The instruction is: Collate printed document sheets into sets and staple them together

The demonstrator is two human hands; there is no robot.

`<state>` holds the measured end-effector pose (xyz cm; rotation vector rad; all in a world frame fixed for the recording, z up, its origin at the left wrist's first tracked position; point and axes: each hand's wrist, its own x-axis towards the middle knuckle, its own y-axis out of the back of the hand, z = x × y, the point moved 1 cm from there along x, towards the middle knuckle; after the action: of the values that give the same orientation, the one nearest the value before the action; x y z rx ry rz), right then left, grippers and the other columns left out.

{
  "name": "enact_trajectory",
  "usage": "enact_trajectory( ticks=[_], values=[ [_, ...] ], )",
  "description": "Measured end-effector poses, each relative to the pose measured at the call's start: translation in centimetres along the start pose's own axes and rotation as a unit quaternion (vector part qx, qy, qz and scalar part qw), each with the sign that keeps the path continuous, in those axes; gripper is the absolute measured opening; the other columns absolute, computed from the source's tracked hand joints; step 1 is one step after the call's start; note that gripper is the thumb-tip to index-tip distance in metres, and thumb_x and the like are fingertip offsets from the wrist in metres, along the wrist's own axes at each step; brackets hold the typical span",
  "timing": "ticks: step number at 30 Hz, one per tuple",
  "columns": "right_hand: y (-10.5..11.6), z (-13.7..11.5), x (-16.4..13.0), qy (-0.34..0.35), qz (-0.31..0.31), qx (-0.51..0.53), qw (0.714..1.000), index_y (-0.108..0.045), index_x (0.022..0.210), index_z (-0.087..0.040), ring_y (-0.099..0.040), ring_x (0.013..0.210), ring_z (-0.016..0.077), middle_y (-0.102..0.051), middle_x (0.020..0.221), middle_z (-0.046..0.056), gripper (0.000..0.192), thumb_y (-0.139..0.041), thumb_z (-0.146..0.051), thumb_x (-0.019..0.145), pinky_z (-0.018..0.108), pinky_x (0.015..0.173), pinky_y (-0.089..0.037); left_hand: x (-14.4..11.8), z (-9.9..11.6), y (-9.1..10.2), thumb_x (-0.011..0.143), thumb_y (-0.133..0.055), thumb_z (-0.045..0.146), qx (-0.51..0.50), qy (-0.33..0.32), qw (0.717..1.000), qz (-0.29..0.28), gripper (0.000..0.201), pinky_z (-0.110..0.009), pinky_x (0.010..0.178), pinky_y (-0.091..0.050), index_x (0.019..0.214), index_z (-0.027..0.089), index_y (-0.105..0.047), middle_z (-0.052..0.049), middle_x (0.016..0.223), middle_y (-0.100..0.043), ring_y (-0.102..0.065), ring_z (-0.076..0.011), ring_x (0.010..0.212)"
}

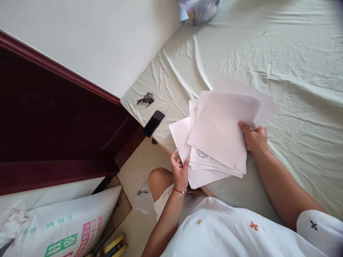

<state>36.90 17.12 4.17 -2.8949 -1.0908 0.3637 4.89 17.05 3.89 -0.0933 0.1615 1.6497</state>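
Note:
A loose stack of white paper sheets (217,135) is fanned out over the near edge of a bed. My left hand (180,171), with a red cord at the wrist, pinches the lower left corner of the sheets. My right hand (254,137) grips the right side of the top sheets, thumb on top. One lower sheet shows printed text and a round stamp (202,154).
The bed (281,64) has a wrinkled pale green sheet. A black phone (153,123) and a bunch of keys (145,99) lie near its corner. A dark red wooden headboard (53,117) stands left. A printed white sack (61,228) lies on the floor. A plastic bag (199,10) sits far back.

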Motion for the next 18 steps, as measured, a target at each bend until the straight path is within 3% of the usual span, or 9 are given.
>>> enact_trajectory(
  ticks=[2,5,7,10,14,16,18],
  values=[
    [-0.2,0.0,0.2,-0.024,-0.001,0.066,0.998,-0.077,0.089,-0.021,-0.073,0.079,0.0238,-0.079,0.096,0.006,0.034,-0.092,-0.041,0.066,0.036,0.072,-0.062,0.2,0.3,-0.1,0.08,-0.088,0.047,-0.035,0.02,0.999,0.002,0.091,-0.033,0.092,-0.057,0.155,0.028,-0.042,-0.007,0.107,-0.075,-0.074,-0.0222,0.105],
    [-0.3,-0.1,0.2,-0.04,-0.011,0.088,0.995,-0.078,0.087,-0.025,-0.074,0.082,0.0269,-0.08,0.098,0.005,0.035,-0.095,-0.04,0.06,0.04,0.075,-0.064,0.4,0.8,-0.1,0.079,-0.087,0.051,-0.038,0.062,0.997,-0.017,0.069,-0.031,0.083,-0.058,0.136,0.022,-0.062,-0.006,0.098,-0.078,-0.075,-0.0218,0.092],
    [-0.3,-0.2,0.0,-0.045,-0.037,0.063,0.996,-0.077,0.085,-0.026,-0.074,0.079,0.0274,-0.08,0.095,0.006,0.032,-0.094,-0.043,0.063,0.04,0.069,-0.063,0.4,1.0,0.0,0.08,-0.085,0.053,-0.032,0.075,0.996,-0.045,0.051,-0.03,0.08,-0.057,0.116,0.019,-0.071,-0.005,0.095,-0.078,-0.073,-0.0205,0.086],
    [-0.2,-0.2,-0.5,-0.038,-0.094,-0.026,0.995,-0.075,0.078,-0.023,-0.066,0.065,0.0218,-0.075,0.08,0.004,0.03,-0.089,-0.048,0.07,0.033,0.054,-0.054,0.4,0.8,0.1,0.084,-0.08,0.055,-0.021,0.07,0.996,-0.058,0.041,-0.028,0.083,-0.055,0.103,0.02,-0.073,-0.004,0.096,-0.078,-0.071,-0.0194,0.089],
    [-0.2,0.3,-0.8,-0.031,-0.157,-0.106,0.981,-0.065,0.066,-0.021,-0.05,0.05,0.0139,-0.062,0.061,0.001,0.036,-0.083,-0.052,0.075,0.026,0.041,-0.037,0.4,-0.1,0.4,0.086,-0.076,0.062,0.008,0.063,0.998,-0.012,0.044,-0.028,0.09,-0.053,0.102,0.021,-0.072,-0.003,0.099,-0.076,-0.069,-0.0192,0.096],
    [-0.2,0.5,-0.9,-0.032,-0.169,-0.113,0.979,-0.065,0.067,-0.021,-0.048,0.049,0.0135,-0.061,0.06,0.001,0.037,-0.08,-0.053,0.077,0.026,0.041,-0.035,0.4,-0.2,0.4,0.087,-0.074,0.063,0.033,0.054,0.998,0.0,0.046,-0.028,0.093,-0.052,0.104,0.021,-0.073,-0.004,0.103,-0.077,-0.068,-0.0198,0.101],
    [-0.3,0.7,-1.0,-0.028,-0.17,-0.109,0.979,-0.066,0.07,-0.021,-0.051,0.051,0.0144,-0.063,0.062,0.002,0.036,-0.079,-0.053,0.079,0.026,0.042,-0.037,0.4,0.0,0.3,0.091,-0.069,0.063,0.051,0.043,0.998,-0.022,0.044,-0.029,0.093,-0.052,0.106,0.021,-0.073,-0.005,0.105,-0.077,-0.068,-0.0206,0.102]
  ],
)
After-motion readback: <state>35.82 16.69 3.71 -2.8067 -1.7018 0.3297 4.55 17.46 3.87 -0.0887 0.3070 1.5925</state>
